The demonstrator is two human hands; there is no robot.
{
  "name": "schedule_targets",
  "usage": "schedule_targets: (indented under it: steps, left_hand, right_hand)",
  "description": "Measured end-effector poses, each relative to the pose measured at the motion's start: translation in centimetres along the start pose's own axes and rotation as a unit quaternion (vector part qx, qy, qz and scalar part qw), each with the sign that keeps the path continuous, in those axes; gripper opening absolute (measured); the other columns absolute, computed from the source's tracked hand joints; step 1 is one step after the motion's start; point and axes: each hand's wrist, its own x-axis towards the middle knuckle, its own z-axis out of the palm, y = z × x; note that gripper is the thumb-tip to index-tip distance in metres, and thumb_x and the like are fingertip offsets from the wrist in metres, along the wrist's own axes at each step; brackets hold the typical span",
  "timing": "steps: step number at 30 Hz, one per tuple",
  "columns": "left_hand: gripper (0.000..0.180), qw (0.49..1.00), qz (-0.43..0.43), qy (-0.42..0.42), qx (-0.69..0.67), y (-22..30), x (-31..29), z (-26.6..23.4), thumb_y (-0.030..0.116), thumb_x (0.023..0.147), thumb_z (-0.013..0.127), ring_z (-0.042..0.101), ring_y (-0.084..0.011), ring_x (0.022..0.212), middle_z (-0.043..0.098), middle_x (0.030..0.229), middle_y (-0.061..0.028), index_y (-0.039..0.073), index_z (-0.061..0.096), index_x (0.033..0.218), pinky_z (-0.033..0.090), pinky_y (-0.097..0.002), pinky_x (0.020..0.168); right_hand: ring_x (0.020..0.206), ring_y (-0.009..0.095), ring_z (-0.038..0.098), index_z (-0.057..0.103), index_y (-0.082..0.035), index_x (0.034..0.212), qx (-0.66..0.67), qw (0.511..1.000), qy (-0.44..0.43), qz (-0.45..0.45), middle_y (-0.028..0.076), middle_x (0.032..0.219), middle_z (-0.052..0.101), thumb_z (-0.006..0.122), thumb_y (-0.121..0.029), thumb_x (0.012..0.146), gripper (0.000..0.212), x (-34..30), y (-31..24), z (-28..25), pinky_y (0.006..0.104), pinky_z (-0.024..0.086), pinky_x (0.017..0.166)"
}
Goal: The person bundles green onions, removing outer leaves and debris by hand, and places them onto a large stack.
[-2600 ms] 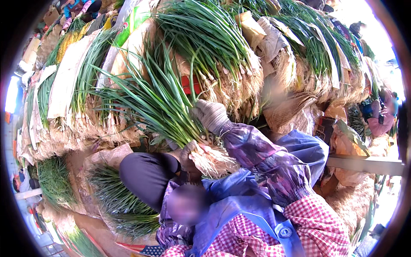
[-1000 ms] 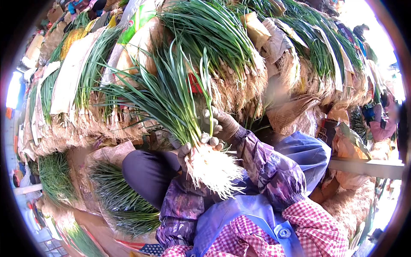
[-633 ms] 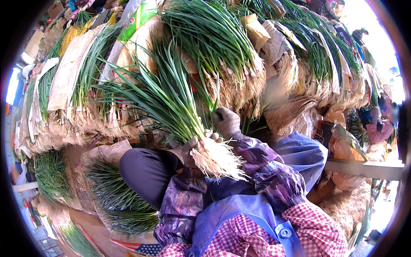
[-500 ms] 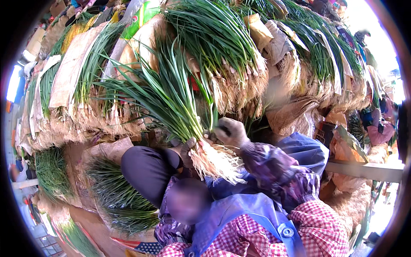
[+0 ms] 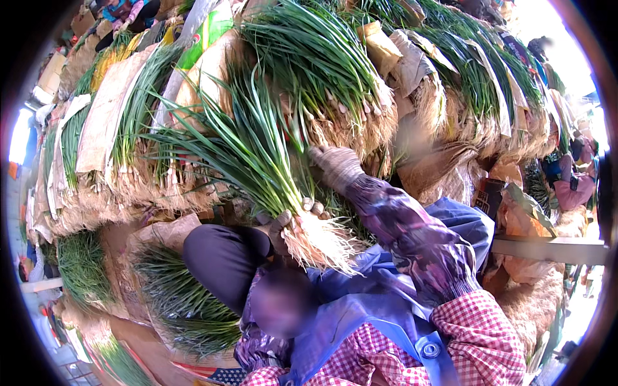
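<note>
Clasping scallions (image 5: 278, 180) — left grip (image 5: 280, 233) clamped above roots (image 5: 317, 242), right grip (image 5: 338, 168) beside, hold unclear

Green onion bunch (image 5: 275, 172), gloved hands (image 5: 338, 168)

Glaring white light (image 5: 573, 38) fills the far right beyond the hands (image 5: 338, 168). A flat grey bar (image 5: 547, 249) reaches inward right of them; leftward and nearer lies brown cardboard (image 5: 153, 349), with grey paving (image 5: 74, 370) farther out.

Left hand (image 5: 280, 233) low, fingers (image 5: 317, 207) wrapped closed. Right hand (image 5: 337, 168) higher, back showing, grip unclear; right forearm (image 5: 412, 235) slants up-left.
</note>
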Motion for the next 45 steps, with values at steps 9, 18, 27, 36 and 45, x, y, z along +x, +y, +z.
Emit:
schedule_targets:
  steps: [9,18,27,36,45]
  left_hand:
    - [0.062,0.994,0.092,0.042,0.045,0.4,0.8,-2.5,0.024,0.075,0.060,0.053,-0.0295,0.092,0.054,0.099,-0.0140,0.005,0.037,0.130,0.048,-0.0448,0.079]
    - [0.057,0.996,0.070,0.049,0.035,2.2,-1.0,-2.6,0.026,0.076,0.060,0.056,-0.0283,0.090,0.055,0.102,-0.0161,0.000,0.044,0.124,0.050,-0.0425,0.078]
    - [0.058,0.994,0.091,0.037,0.050,2.3,0.1,-3.0,0.023,0.075,0.061,0.056,-0.0288,0.088,0.057,0.099,-0.0186,-0.006,0.044,0.122,0.048,-0.0398,0.080]
    - [0.048,0.994,0.100,0.036,0.033,2.0,1.2,-2.0,0.020,0.079,0.060,0.057,-0.0275,0.090,0.058,0.100,-0.0176,-0.002,0.043,0.118,0.049,-0.0393,0.078]
    - [0.044,0.998,0.059,-0.020,-0.010,2.3,0.2,-1.8,0.033,0.081,0.059,0.046,-0.0323,0.112,0.054,0.108,-0.0173,0.003,0.046,0.110,0.036,-0.0450,0.098]
  right_hand:
    - [0.077,0.024,0.063,0.066,-0.005,0.094,0.254,0.928,0.095,0.254,0.013,0.085,0.066,0.060,-0.028,0.081,0.027,-3.2,1.9,8.2,0.0335,0.049,0.075]
    - [0.075,0.025,0.066,0.066,-0.015,0.099,-0.144,0.906,-0.395,0.044,0.010,0.082,0.067,0.057,-0.031,0.082,0.025,-1.0,8.3,8.6,0.0364,0.053,0.066]
    - [0.068,0.031,0.063,0.061,-0.012,0.084,-0.010,0.990,0.057,0.132,0.010,0.070,0.063,0.058,-0.032,0.082,0.020,8.2,6.8,1.4,0.0431,0.049,0.059]
    - [0.070,0.028,0.064,0.066,-0.016,0.100,0.210,0.968,-0.105,-0.085,0.011,0.078,0.066,0.062,-0.029,0.083,0.022,-5.3,0.8,0.1,0.0377,0.052,0.066]
    - [0.063,0.013,0.058,0.057,-0.003,0.105,0.685,0.714,-0.129,-0.062,0.005,0.076,0.059,0.061,-0.023,0.086,0.027,1.8,0.2,6.2,0.0252,0.048,0.059]
